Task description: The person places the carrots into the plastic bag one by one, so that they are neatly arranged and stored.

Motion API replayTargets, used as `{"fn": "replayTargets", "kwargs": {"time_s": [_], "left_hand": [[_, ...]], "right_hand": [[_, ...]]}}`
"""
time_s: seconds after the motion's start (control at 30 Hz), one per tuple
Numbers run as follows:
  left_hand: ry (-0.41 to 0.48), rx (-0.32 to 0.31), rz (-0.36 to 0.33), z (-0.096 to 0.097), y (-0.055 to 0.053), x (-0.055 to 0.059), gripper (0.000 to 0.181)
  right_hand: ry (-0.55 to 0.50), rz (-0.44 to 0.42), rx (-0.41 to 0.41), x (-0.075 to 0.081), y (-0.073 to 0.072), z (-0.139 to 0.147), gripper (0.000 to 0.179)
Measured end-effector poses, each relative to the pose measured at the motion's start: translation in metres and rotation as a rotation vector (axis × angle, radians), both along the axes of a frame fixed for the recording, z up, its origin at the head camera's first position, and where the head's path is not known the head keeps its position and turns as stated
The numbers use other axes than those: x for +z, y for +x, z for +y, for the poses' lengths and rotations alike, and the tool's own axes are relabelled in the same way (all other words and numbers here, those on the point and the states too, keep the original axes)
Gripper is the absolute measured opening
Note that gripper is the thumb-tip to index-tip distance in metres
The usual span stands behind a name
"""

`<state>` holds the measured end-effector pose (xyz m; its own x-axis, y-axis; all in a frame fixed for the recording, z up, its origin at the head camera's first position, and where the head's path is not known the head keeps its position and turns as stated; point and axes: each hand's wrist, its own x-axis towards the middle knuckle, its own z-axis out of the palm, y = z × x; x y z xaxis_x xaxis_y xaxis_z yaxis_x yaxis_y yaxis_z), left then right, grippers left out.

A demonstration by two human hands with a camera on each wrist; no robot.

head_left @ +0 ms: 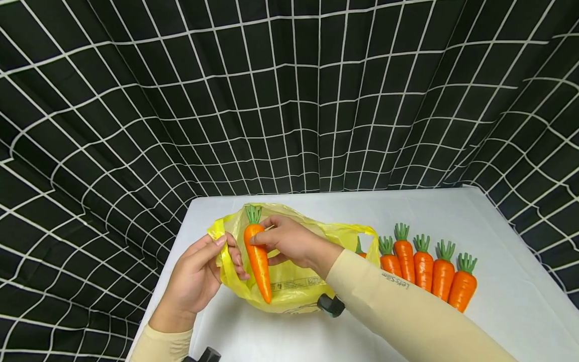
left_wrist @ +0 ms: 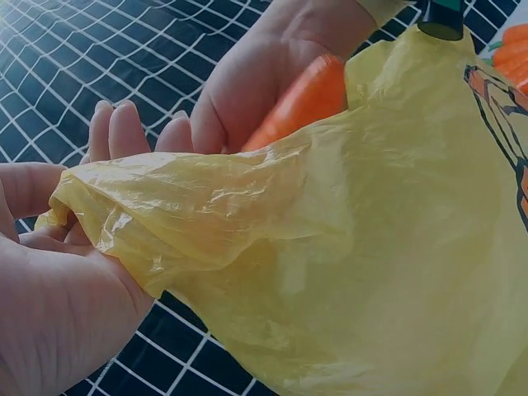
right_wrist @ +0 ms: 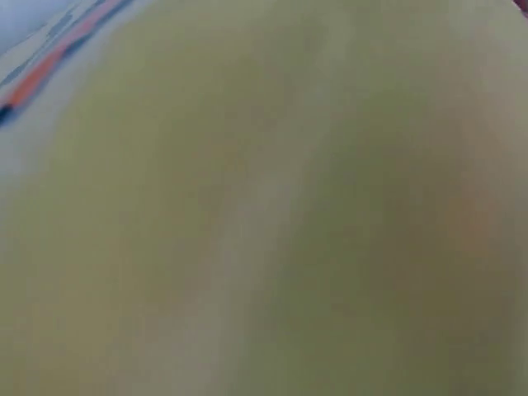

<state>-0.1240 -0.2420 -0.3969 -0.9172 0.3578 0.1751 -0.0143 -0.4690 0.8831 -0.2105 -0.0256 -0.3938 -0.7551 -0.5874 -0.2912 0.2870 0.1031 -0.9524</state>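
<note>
My left hand (head_left: 199, 269) grips the edge of a thin yellow plastic bag (head_left: 296, 289) at its left side, thumb pinching the bag in the left wrist view. Over the bag's mouth, my right hand (head_left: 289, 239) holds an orange carrot (head_left: 259, 256) with a green top, its tip pointing down. The carrot's lower part shows behind the yellow film in the left wrist view, beside the right hand's fingers. Blurred yellow bag film (right_wrist: 206, 206) fills the right wrist view, hiding the right hand there.
Several more carrots (head_left: 423, 264) lie in a row on the white table (head_left: 506, 241), right of the bag and partly behind the right sleeve (head_left: 398, 301). Another green top (head_left: 359, 245) shows through the bag's right handle. Black curtains with a white grid (head_left: 289, 100) surround the table.
</note>
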Motion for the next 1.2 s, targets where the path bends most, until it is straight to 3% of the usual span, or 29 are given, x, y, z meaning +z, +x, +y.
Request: {"fn": "replayTargets", "kwargs": {"time_s": [0.53, 0.77, 1.2], "left_hand": [[0.015, -0.024, 0.016, 0.002, -0.001, 0.000, 0.029], [0.024, -0.021, -0.001, 0.004, 0.001, -0.002, 0.031], [0.008, -0.014, 0.005, 0.005, 0.001, -0.001, 0.029]], "right_hand": [[0.071, -0.018, -0.091, -0.020, -0.003, -0.013, 0.041], [0.118, -0.066, -0.069, -0.035, 0.000, -0.018, 0.036], [0.191, -0.062, -0.098, -0.051, -0.002, -0.023, 0.036]]}}
